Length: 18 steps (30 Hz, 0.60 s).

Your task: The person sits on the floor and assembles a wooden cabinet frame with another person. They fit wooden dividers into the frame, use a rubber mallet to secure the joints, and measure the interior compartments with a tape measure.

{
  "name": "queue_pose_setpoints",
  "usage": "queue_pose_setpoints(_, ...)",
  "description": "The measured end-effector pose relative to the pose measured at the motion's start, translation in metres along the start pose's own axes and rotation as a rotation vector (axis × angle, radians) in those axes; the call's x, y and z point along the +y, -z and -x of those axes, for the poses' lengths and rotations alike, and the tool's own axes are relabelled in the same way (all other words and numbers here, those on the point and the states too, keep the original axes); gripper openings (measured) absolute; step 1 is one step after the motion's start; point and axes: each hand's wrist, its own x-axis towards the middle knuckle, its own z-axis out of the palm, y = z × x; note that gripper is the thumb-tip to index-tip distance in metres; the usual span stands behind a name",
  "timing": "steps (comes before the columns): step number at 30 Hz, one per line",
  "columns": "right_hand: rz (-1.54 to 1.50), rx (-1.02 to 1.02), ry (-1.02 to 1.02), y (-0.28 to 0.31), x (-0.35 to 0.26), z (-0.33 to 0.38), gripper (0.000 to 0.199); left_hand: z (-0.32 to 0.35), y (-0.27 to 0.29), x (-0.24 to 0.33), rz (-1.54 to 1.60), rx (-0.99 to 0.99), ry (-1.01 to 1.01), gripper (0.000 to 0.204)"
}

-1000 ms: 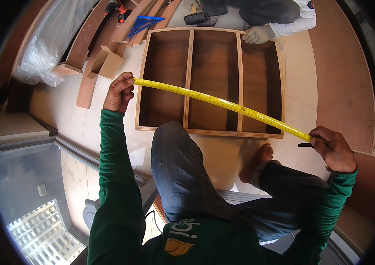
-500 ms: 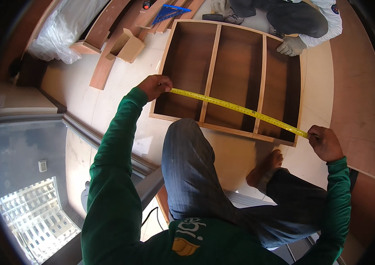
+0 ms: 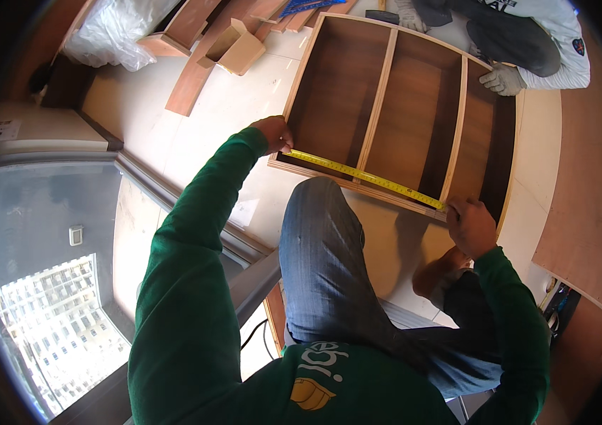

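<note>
A yellow measuring tape (image 3: 366,175) is stretched along the near edge of a shallow wooden cabinet frame (image 3: 329,79), which lies flat with its open side up. Two dividers split the frame into three compartments. My left hand (image 3: 274,134) pinches one end of the tape at the frame's near left corner. My right hand (image 3: 472,228) is closed on the tape by the right-hand divider's near end. The tape's case does not show. Across the frame, a co-worker's gloved hand (image 3: 503,79) rests at its far right corner.
A co-worker crouches at the far side, another gloved hand (image 3: 411,15) near a dark tool head. An open cardboard box (image 3: 236,48), a plank (image 3: 198,83), a blue triangular square (image 3: 307,6) and plastic sheeting (image 3: 113,32) lie far left. A large wood panel (image 3: 584,205) lies right.
My right hand has moved left from beyond the frame's right edge to the right-hand divider. The stretched tape is shorter and now lies closer to the near edge. The view has shifted.
</note>
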Motion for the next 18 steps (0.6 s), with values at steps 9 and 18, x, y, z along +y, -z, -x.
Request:
queue_pose_setpoints(9,-0.004,0.061,-0.027,-0.039,-0.021,-0.015,0.010,0.007,-0.002,-0.015,-0.034,-0.128,-0.058,0.012)
queue_pose_setpoints(18,-0.071,0.046,-0.103,-0.060,-0.036,-0.022,0.015,0.002,0.005,-0.013,-0.114,-0.078,-0.149,0.015)
